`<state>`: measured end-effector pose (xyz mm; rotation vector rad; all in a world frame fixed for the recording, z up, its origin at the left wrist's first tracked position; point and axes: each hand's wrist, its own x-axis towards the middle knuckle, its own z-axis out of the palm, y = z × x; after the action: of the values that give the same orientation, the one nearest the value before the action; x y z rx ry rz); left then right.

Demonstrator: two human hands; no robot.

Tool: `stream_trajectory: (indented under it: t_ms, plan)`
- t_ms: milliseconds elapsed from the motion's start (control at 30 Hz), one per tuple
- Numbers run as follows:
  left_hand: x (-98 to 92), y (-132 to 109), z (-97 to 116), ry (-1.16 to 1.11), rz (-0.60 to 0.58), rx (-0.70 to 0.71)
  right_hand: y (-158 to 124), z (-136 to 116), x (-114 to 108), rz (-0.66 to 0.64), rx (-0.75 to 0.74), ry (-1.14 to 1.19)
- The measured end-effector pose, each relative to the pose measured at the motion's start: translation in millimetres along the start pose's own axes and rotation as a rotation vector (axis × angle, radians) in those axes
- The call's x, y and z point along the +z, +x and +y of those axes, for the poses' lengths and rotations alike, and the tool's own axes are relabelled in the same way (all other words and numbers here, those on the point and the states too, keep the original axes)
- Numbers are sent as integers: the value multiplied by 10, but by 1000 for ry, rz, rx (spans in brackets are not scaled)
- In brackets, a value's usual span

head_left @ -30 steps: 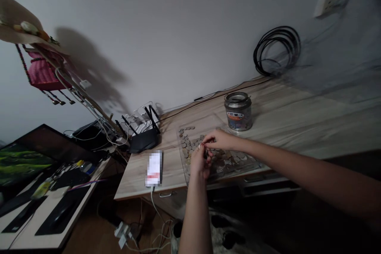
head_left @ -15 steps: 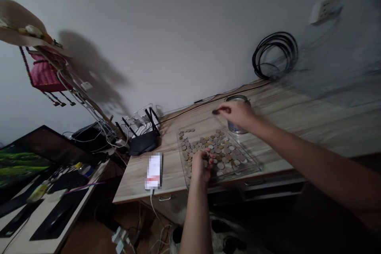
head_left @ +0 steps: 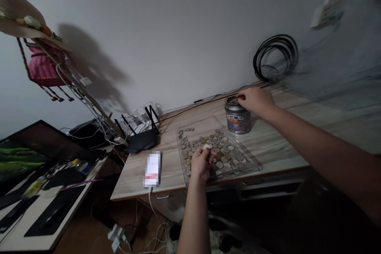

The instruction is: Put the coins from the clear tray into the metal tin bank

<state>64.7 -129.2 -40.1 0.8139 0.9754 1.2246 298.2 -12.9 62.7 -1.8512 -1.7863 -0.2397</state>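
My left hand is over a clear, shallow tray, with a pale coin pinched at its fingertips. Many silver and yellowish coins lie spread across the tray. To the right of the tray stands a round metal tin with a printed label and a lid. At the top of that tin, my right hand has its fingers pinched together against the lid. The coin in this grip is mostly hidden by the fingers.
A phone on a charging cable lies left of the tray, near the desk's front edge. Behind it stands a black router. Coiled black cable rests against the wall. A monitor is on the lower desk.
My right hand has moved right from beside the tin to its lid, carrying a coin. The tin's label has come into view. A pale coin now shows at my left fingertips.
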Motion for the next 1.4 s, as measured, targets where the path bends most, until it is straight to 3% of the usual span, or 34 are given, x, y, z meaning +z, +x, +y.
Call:
stream_trajectory:
  t_ms: [67, 133, 300, 400, 500, 600, 767, 833, 933, 1067, 1400]
  plan:
    - [-1, -10, 8, 15, 6, 8, -87, -107, -19, 64, -56, 43]
    - [1, -19, 19, 26, 21, 11, -231, -249, 9, 42, -190, 150]
    - [18, -29, 36, 11, 20, -6, -710, -619, 333, -455, -537, 576]
    - [18, -24, 33, -5, 18, -3, -903, -763, 538, -556, -561, 720]
    - [9, -8, 27, -7, 24, -25, -927, -815, 599, -532, -527, 733]
    - [3, 17, 25, -38, 83, -55, -787, -755, 457, -443, -481, 615]
    - [7, 16, 30, -88, 93, -85, -310, -422, 6, -8, -262, 259]
    - [9, -1, 29, -90, 71, -63, -119, -261, -87, 75, -149, 146]
    - [14, -24, 23, -93, 40, -23, 71, -63, -67, 23, -57, 96]
    - [28, -32, 14, -61, 28, 3, 144, 65, 67, 4, -58, 176]
    - [-11, 3, 8, 47, 7, -4, 180, -7, 131, -40, -22, 180]
